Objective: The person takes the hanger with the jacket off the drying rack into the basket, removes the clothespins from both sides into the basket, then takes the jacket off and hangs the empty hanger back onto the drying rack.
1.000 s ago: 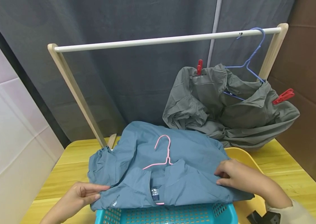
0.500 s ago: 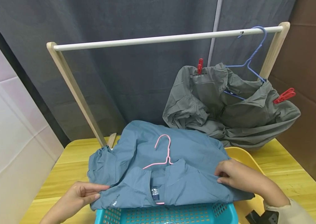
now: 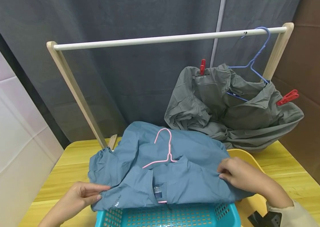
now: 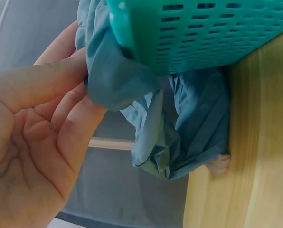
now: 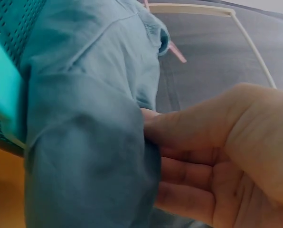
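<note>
A blue-grey jacket [image 3: 196, 183] lies spread over the teal basket [image 3: 234, 217], its collar toward the near side. A pink hanger [image 3: 169, 148] sits inside it, hook and part of the shoulders showing above the cloth. At the jacket's left near edge, my left hand [image 3: 77, 199] pinches the fabric between thumb and fingers; the left wrist view shows the cloth [image 4: 115, 78] hanging from that pinch beside the basket wall. My right hand [image 3: 240, 176] grips the jacket's right side, with a thick fold [image 5: 89, 142] at its fingertips in the right wrist view.
Behind stands a rack with a white rail [image 3: 148, 40] and wooden posts. From a blue hanger [image 3: 253, 61] hangs a grey jacket [image 3: 211, 104] with red clothespins [image 3: 287, 97]. A yellow basket [image 3: 252, 206] sits right of the teal one on the wooden table [image 3: 60, 176].
The jacket's near edge has risen slightly, and the pink hanger has shifted a little up and left in the head view. Both hands keep their hold on the jacket.
</note>
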Demonstrator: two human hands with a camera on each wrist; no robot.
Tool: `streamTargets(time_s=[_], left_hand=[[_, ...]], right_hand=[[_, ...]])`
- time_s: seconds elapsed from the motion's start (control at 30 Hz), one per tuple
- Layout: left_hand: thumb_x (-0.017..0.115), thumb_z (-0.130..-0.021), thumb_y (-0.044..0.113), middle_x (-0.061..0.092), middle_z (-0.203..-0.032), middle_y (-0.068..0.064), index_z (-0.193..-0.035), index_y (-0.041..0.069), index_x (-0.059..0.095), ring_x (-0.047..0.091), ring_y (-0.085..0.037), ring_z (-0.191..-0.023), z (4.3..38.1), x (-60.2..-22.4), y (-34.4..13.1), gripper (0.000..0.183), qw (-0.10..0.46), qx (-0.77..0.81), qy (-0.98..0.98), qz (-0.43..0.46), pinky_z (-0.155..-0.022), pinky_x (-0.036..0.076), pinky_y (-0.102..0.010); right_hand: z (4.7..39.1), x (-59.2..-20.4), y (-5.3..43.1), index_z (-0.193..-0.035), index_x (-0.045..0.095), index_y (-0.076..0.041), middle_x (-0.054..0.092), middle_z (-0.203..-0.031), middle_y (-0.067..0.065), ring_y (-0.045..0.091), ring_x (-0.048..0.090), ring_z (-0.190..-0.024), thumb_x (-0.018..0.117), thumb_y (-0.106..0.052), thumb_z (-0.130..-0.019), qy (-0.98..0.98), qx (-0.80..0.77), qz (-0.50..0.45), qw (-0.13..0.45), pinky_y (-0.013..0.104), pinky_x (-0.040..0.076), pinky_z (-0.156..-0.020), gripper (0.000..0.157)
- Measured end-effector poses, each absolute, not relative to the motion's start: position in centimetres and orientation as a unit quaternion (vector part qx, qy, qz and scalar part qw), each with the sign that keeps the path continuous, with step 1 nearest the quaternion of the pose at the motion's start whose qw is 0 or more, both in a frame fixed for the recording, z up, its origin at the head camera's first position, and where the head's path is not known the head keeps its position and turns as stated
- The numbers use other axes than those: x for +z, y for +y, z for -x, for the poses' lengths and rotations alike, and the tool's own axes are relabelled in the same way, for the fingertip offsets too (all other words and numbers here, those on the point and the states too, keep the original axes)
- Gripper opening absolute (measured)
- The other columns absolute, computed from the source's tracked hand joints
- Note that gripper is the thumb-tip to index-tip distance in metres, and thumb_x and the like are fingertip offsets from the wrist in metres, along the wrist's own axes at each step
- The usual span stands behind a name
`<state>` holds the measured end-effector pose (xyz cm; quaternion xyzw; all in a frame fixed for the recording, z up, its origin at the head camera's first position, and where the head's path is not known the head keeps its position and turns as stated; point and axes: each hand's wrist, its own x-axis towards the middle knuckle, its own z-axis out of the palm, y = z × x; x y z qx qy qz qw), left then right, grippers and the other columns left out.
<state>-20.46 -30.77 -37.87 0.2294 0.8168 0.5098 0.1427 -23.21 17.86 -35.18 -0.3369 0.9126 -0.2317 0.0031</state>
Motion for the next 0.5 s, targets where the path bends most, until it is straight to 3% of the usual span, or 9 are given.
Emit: streamTargets(time_s=[0.3,0.5], left_hand=[[0.063,-0.085,0.006,0.065,-0.103,0.011,-0.107,-0.009,0.064,0.061,-0.003,-0.091,20.4,-36.6,-29.6,0.026,0.054,0.480,0.845,-0.230,-0.069,0.051,-0.021],[0.063,-0.084,0.002,0.066,-0.103,0.002,-0.108,-0.004,0.065,0.059,-0.001,-0.092,20.8,-35.5,-28.5,0.025,-0.018,0.449,0.858,-0.249,-0.068,0.051,-0.022]], right_hand=[[23.4,-34.0,18.2,-0.081,0.067,-0.012,0.060,-0.079,-0.007,0.011,0.058,-0.071,0.070,-0.003,-0.077,0.911,-0.201,0.346,-0.099,0.026,0.048,-0.062,0.010],[23.8,-32.6,18.2,-0.080,0.068,-0.012,0.058,-0.078,-0.010,0.009,0.057,-0.071,0.072,-0.001,-0.075,0.912,-0.189,0.334,-0.147,0.026,0.048,-0.063,0.013]])
